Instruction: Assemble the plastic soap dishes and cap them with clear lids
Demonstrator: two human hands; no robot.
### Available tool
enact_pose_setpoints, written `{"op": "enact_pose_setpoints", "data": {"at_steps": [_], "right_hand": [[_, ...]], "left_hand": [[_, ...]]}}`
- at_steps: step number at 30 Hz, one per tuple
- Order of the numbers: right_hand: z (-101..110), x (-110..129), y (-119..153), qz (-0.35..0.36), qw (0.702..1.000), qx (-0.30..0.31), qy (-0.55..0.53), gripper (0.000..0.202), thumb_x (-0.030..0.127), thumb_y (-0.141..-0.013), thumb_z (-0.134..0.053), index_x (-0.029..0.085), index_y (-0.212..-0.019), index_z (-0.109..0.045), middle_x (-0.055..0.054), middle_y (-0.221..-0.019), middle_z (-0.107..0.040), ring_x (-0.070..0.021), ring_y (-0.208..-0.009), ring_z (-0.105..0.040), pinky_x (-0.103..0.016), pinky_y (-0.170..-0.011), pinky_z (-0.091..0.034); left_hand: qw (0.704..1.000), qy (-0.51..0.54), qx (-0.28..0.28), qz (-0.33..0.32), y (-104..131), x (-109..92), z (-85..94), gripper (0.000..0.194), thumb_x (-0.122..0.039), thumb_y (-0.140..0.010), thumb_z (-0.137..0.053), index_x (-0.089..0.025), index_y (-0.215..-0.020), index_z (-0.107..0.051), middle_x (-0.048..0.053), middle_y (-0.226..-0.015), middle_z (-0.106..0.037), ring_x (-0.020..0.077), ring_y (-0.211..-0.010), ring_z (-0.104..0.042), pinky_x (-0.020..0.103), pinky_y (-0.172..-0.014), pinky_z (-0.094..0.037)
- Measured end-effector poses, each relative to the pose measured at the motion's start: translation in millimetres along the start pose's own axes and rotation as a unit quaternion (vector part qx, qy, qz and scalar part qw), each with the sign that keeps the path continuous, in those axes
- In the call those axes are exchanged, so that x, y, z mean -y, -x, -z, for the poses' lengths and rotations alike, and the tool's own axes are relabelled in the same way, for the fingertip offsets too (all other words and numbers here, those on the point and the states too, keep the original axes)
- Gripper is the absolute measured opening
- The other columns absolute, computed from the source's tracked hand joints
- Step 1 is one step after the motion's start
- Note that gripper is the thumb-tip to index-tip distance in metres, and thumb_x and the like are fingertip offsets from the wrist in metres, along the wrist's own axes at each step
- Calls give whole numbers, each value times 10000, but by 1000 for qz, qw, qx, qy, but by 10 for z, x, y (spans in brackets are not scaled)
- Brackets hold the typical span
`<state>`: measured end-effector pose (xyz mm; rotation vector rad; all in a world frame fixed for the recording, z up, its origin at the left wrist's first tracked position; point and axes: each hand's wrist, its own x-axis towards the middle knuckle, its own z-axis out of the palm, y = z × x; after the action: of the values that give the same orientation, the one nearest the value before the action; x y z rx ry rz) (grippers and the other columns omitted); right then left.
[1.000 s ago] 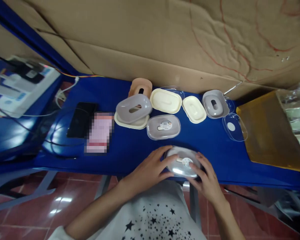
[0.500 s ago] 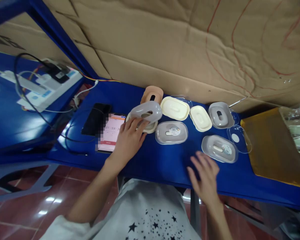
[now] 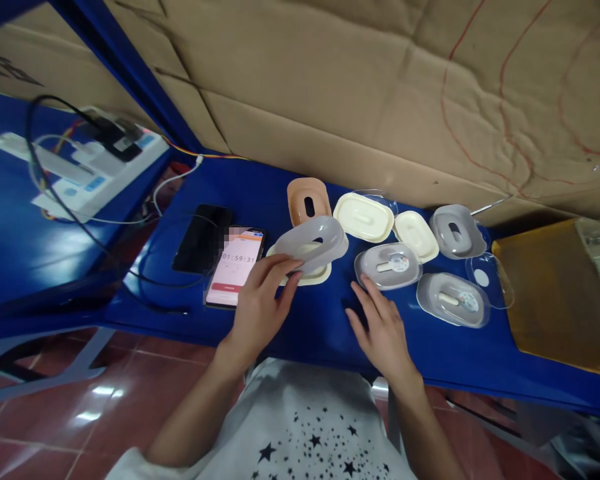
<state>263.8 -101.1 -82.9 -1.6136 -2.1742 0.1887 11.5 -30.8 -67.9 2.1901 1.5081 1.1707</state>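
Note:
My left hand (image 3: 265,300) pinches the near left edge of a grey oval dish with a slot (image 3: 307,247), which is raised and tilted over a cream piece (image 3: 317,275) on the blue table. Fingers apart, my right hand (image 3: 383,327) is at the near edge of a labelled grey dish with a clear cover (image 3: 387,265). Behind the raised dish lies an orange-brown slotted dish (image 3: 300,193). Two cream pieces (image 3: 363,217) (image 3: 417,237) sit in the middle. Farther right are a grey slotted dish (image 3: 455,230) and another labelled grey dish (image 3: 453,300).
Left of my left hand lie a phone showing a timer (image 3: 235,267) and a black phone (image 3: 203,237). A power strip (image 3: 145,150) with cables is at the left. Clear covers (image 3: 493,280) and a yellow-brown box (image 3: 555,293) stand right. Cardboard (image 3: 330,100) rises behind.
The grey dish in my left hand has moved right and a bit lower. My right hand has moved left to the labelled grey dish, which has shifted right and turned slightly. The view has shifted too.

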Motion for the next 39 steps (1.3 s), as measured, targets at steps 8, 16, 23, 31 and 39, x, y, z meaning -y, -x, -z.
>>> {"op": "enact_pose_setpoints", "data": {"at_steps": [8,16,23,31,39], "right_hand": [[-148,299,-381,97,992,80,-10,568,206,-1101,-508,234,-1661,-418,-72,-1663,-536,-308,-1516,-505,-571,-1223,-462],[24,109,-5,64,994,46,-76,485,206,-1084,-580,299,-1560,-550,-54,-1474,-704,-263,-1344,-665,-508,-1106,-562],[59,-37,219,34,997,-34,-66,659,300,-994,-763,288,-1599,-504,-137,-1684,-471,-348,-1550,-488,-567,-1181,-551],[-82,-46,-4,116,992,17,-41,312,213,-1034,-687,242,-1344,-685,-112,-1559,-621,-303,-1601,-424,-514,-1225,-526],[-100,-75,127,123,992,-8,4,294,159,-1020,-695,243,-1301,-703,-96,-1516,-664,-339,-1591,-433,-557,-1189,-530]], "left_hand": [[1000,-14,-15,2,-93,62,144,194,-180,-1051,-662,-233,-1235,-688,76,-1199,-732,226,-1159,-726,401,-1037,-621],[991,-18,91,-96,244,78,134,279,-106,-1041,-631,-215,-1298,-644,111,-1247,-707,271,-1247,-689,443,-1056,-608],[977,12,154,-145,437,39,115,316,-66,-1026,-642,-186,-1318,-614,126,-1262,-687,279,-1260,-665,482,-1045,-617],[977,3,152,-150,464,86,45,139,-194,-1049,-670,-206,-1179,-623,112,-1321,-649,312,-1400,-610,550,-1129,-607],[965,-27,162,-205,442,44,-28,143,-146,-1036,-666,-179,-1174,-645,87,-1208,-740,281,-1321,-678,538,-1192,-565]]}}
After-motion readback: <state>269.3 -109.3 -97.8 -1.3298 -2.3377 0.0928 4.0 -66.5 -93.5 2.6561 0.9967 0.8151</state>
